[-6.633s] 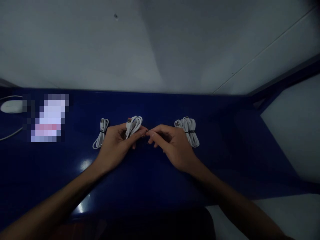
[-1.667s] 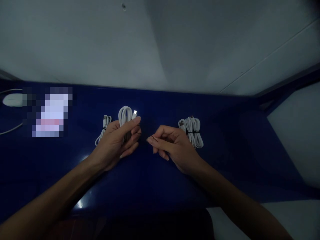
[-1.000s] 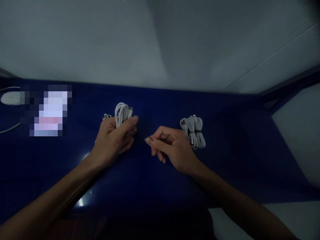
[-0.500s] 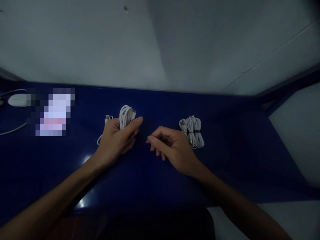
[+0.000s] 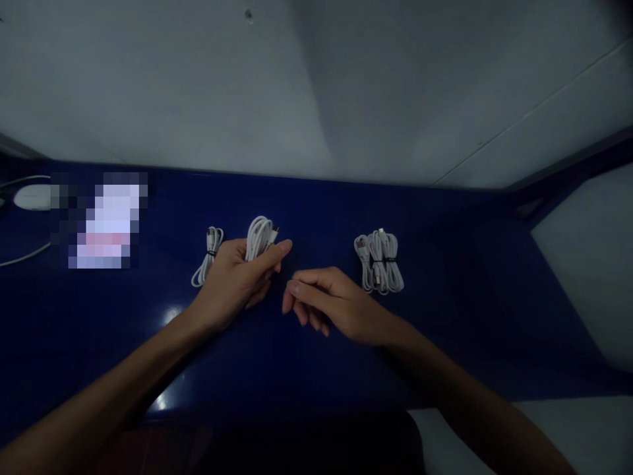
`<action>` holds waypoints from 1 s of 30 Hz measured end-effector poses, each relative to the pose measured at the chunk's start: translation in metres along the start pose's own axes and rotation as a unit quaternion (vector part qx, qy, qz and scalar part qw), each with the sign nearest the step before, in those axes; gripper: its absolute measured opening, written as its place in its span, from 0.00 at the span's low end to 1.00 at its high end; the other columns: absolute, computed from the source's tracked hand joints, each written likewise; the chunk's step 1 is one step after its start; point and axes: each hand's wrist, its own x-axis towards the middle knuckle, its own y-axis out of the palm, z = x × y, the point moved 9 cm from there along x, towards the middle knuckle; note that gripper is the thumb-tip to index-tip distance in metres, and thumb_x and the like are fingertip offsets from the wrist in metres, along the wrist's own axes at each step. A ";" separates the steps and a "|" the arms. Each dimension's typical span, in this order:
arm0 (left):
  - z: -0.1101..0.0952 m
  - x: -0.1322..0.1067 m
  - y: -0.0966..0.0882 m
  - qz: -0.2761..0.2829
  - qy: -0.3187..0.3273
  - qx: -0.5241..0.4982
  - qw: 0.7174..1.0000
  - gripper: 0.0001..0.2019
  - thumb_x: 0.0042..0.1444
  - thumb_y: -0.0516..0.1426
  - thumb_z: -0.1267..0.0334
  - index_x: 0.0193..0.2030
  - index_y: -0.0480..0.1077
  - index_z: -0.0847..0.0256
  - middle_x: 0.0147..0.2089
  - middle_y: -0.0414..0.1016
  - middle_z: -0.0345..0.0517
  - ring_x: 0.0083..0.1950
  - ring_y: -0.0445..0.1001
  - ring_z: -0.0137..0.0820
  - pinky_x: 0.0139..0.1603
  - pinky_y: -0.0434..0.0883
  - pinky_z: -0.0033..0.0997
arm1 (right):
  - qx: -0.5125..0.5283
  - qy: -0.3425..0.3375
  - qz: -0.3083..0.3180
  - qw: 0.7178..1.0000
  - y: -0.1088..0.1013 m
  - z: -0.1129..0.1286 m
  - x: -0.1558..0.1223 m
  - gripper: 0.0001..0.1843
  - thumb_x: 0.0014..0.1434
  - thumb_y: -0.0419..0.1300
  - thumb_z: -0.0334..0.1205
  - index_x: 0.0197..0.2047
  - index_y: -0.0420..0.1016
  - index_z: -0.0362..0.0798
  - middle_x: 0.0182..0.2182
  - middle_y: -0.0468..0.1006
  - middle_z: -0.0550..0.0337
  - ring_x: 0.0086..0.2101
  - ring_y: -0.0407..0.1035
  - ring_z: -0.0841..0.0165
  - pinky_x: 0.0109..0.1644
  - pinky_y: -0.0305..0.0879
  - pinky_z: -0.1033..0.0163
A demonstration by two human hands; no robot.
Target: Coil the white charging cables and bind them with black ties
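Observation:
My left hand [image 5: 237, 274] is closed around a coiled white USB cable [image 5: 258, 236]. Its loops rise above the thumb, and a plug points up at their right side; the lower part of the coil is hidden in the palm. To the right, just apart from it, my right hand [image 5: 336, 300] has its fingers curled and the thumb laid against the index finger. Whether anything small sits in that pinch is hidden. Behind my left wrist lies a bundled white cable [image 5: 212, 244] with a black tie around it.
Several bundled white cables [image 5: 380, 260] lie side by side on the blue table [image 5: 297, 369], right of my hands. At the far left are a pixelated bright screen [image 5: 106, 221] and a white oval device [image 5: 34, 196] with cords. A pale wall [image 5: 198, 86] stands behind the table.
My left hand has shifted slightly right with the coiled cable, uncovering more of the tied cable behind it. My right hand has dropped a little and its fingers point further down.

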 end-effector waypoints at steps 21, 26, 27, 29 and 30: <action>-0.008 -0.005 0.017 0.061 0.005 -0.081 0.995 0.23 0.69 0.67 0.56 0.25 0.66 0.60 0.21 0.49 0.29 0.17 0.45 0.18 0.14 0.50 0.19 | -0.118 -0.116 -0.062 0.984 -0.012 0.018 0.001 0.23 0.74 0.59 0.38 0.25 0.73 0.49 0.19 0.66 0.68 0.21 0.59 0.73 0.28 0.55 0.64; -0.006 -0.004 0.020 0.056 0.029 -0.096 0.993 0.22 0.70 0.67 0.55 0.27 0.68 0.60 0.23 0.53 0.30 0.17 0.47 0.17 0.14 0.52 0.18 | -0.125 -0.130 -0.073 0.981 -0.010 0.018 -0.001 0.23 0.74 0.59 0.39 0.25 0.74 0.49 0.19 0.69 0.68 0.22 0.60 0.73 0.29 0.56 0.63; -0.005 -0.004 0.021 0.054 0.033 -0.098 0.993 0.22 0.70 0.66 0.54 0.27 0.68 0.60 0.23 0.53 0.29 0.17 0.47 0.17 0.14 0.52 0.18 | -0.124 -0.132 -0.072 0.981 -0.009 0.018 -0.001 0.23 0.75 0.59 0.39 0.25 0.75 0.49 0.19 0.69 0.67 0.22 0.61 0.73 0.29 0.56 0.63; -0.003 -0.003 0.021 0.048 0.039 -0.101 0.993 0.21 0.70 0.66 0.54 0.28 0.69 0.60 0.23 0.53 0.29 0.16 0.47 0.17 0.14 0.52 0.18 | -0.128 -0.137 -0.069 0.980 -0.007 0.019 -0.002 0.23 0.75 0.59 0.39 0.26 0.76 0.49 0.19 0.69 0.67 0.22 0.61 0.73 0.29 0.56 0.63; -0.003 -0.003 0.021 0.046 0.043 -0.102 0.993 0.21 0.70 0.66 0.54 0.28 0.69 0.61 0.23 0.54 0.29 0.16 0.48 0.17 0.14 0.52 0.18 | -0.132 -0.138 -0.069 0.979 -0.007 0.019 -0.002 0.22 0.75 0.58 0.39 0.26 0.76 0.49 0.19 0.69 0.67 0.22 0.61 0.73 0.29 0.56 0.63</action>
